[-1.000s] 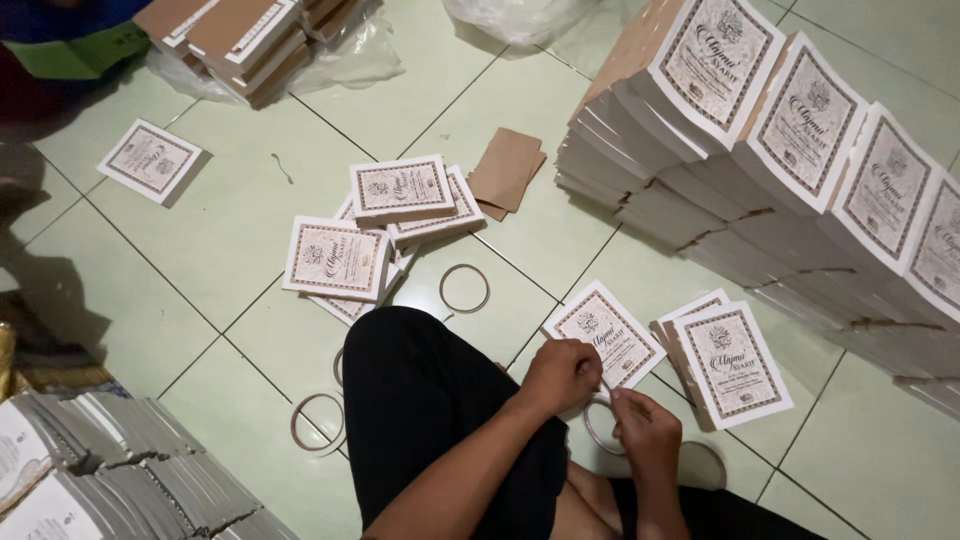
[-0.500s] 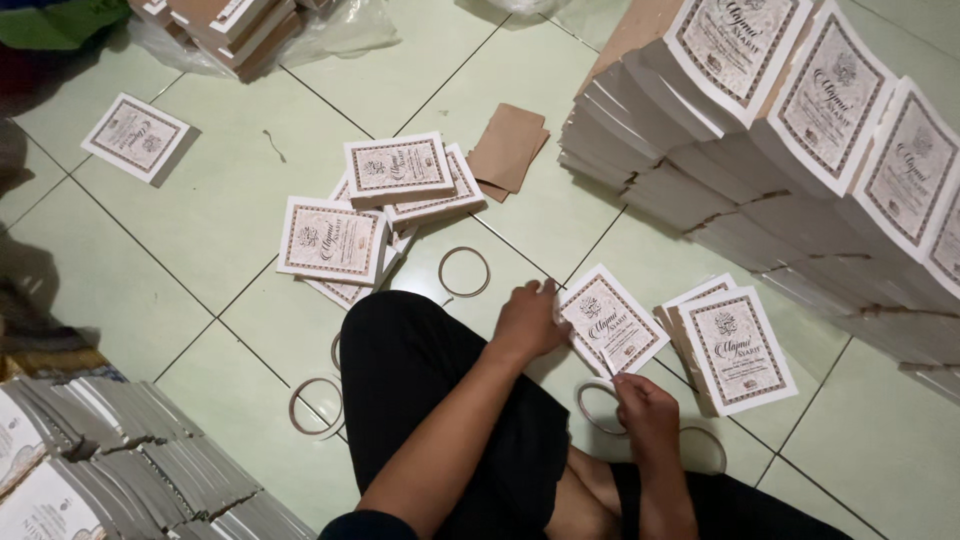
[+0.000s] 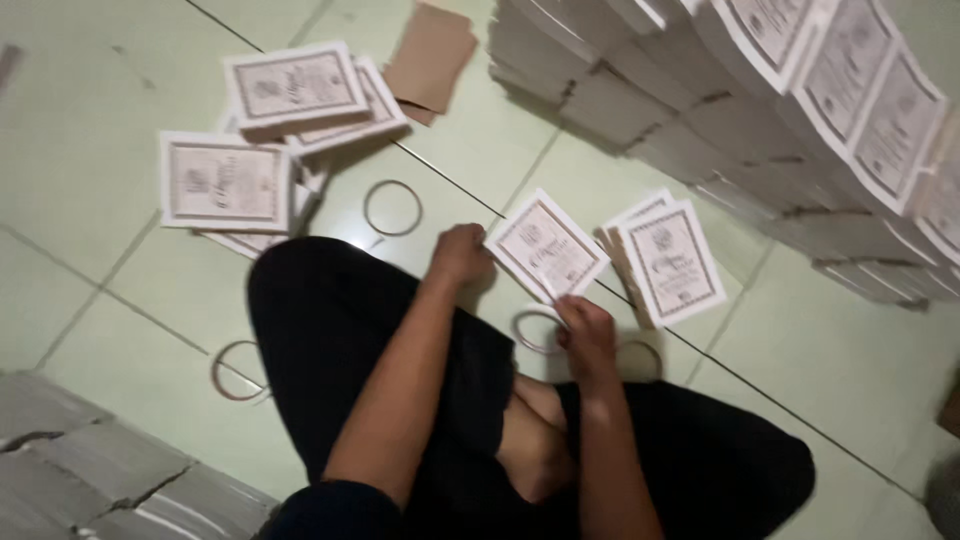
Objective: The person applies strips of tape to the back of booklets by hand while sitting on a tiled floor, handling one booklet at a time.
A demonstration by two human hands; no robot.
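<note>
Two hands over a pale green tiled floor (image 3: 130, 330), seen from above, past black-trousered crossed legs.

Left hand (image 3: 462, 255): fingers curled shut on the left corner of a white card (image 3: 547, 245) with a dark ornamental border, lying flat on the floor and turned diamond-wise.

Right hand (image 3: 587, 335): fingers pinched together at the card's lower edge; whether gripping the card itself or something thin, too blurred to tell.

Rubber band (image 3: 535, 330): thin ring on the floor just left of the right hand, partly covered by it. Second band (image 3: 393, 207) near the left hand, above the knee; third band (image 3: 237, 370) left of the thigh; fourth band (image 3: 640, 358) just right of the right hand.

Small card pile (image 3: 672, 262): same bordered kind, just right of the held card, edges touching or nearly so.

Loose bundles (image 3: 225, 182), (image 3: 295, 85): bordered cards overlapping, upper left, well apart from the hands.

Brown sheet (image 3: 432, 58): plain cardboard piece, top centre, beside the bundles.

Large stack (image 3: 800, 110): many tied bundles of cards, tilted rows, filling the upper right.

Grey stack (image 3: 90, 470): bundles seen edge-on, lower left corner.
</note>
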